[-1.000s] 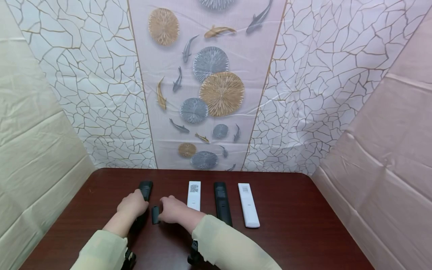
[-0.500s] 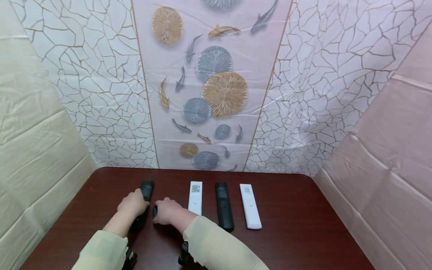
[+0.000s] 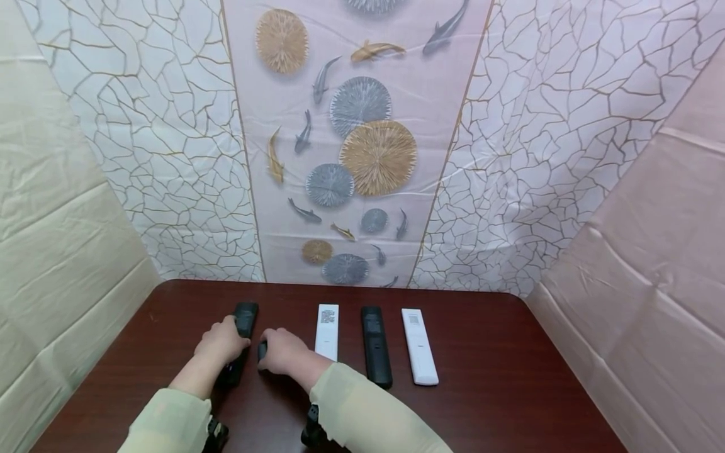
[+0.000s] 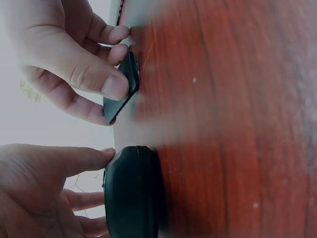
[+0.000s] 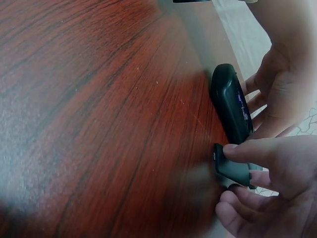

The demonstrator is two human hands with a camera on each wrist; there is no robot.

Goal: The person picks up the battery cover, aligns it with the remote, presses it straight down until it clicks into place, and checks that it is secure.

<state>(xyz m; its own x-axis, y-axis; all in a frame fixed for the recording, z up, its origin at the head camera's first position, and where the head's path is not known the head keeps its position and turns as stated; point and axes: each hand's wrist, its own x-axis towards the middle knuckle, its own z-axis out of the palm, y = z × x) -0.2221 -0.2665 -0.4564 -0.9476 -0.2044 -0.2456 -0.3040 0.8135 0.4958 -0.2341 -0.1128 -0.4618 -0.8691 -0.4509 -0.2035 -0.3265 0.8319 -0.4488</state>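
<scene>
My left hand (image 3: 219, 343) grips a black remote control (image 3: 245, 316) that lies on the table at the left. Its thumb is on one long side and the other fingers are at the far side, as the left wrist view shows with the remote's rounded end (image 4: 130, 193). Just to the right, my right hand (image 3: 287, 352) pinches a small black battery cover (image 5: 233, 167) between thumb and fingers. In the left wrist view the cover (image 4: 121, 94) is tilted, one edge right at the tabletop. A narrow gap separates cover and remote there.
Right of my hands lie a white remote (image 3: 326, 330), partly behind my right arm, then a black remote (image 3: 376, 346) and another white remote (image 3: 420, 346). All rest on the dark red wooden table (image 3: 498, 377). A patterned cloth (image 3: 334, 220) hangs behind its back edge.
The battery cover lay on the table beside my right fingers a second ago; now the right hand pinches it, having shifted slightly left. The left hand stays on the remote control.
</scene>
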